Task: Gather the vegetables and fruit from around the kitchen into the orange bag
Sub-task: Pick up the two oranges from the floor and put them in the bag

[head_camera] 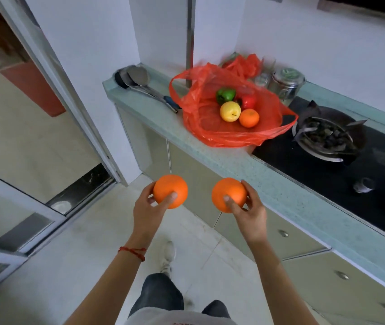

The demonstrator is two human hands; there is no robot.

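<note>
Bag (212,127) on counter (154,118), fruit inside, ladles (137,78) left, stove (327,165) right

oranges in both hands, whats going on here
A person stands at the kitchen counter holding one orange in the left hand and another in the right hand. The orange bag lies open on the counter beside the stove, already holding a green pepper, red pepper, yellow apple and small orange. Neither held orange is in the bag yet.

Ladles (137,82) and a steel pot (286,83) rest on the counter (210,151) beside a wok (330,134).
</note>
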